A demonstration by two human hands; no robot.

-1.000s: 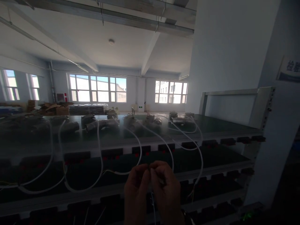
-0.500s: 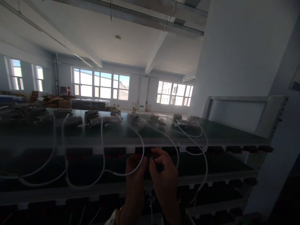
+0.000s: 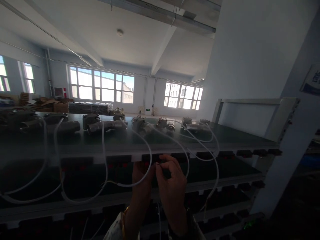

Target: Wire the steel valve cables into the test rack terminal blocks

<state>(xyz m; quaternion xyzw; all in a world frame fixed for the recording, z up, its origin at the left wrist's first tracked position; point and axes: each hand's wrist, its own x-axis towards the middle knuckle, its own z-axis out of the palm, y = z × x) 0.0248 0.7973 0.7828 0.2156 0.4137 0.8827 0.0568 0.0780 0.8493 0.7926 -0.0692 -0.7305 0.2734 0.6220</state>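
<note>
At the front edge of the top shelf (image 3: 120, 142), a black block (image 3: 146, 158) sits just above and beside the meeting fingertips of both hands. The left hand (image 3: 142, 175) stands nearly upright, its forearm rising from below and its fingers curled up toward the block. A white cable (image 3: 151, 156) loops in front of this hand and ends, to its left, in thin bare wires (image 3: 113, 182). The right hand (image 3: 172, 178) leans inward, wrist low, the thumb and a bent finger drawn close together at the tips while the index finger reaches higher, over the block's end. Shadow covers the fingertips, so whether either hand pinches anything cannot be told; how far the left fingers are parted cannot be told either.

A gold bracelet (image 3: 124, 221) circles the left wrist above a pale sleeve (image 3: 113, 230). Metal fittings (image 3: 107, 126) line the top shelf, more white cables drooping from several of them. Below lies a dark lower shelf (image 3: 217, 173). Beyond stand a wrapped stack (image 3: 90, 107), loose cardboard (image 3: 51, 105) and bright windows (image 3: 101, 87).
</note>
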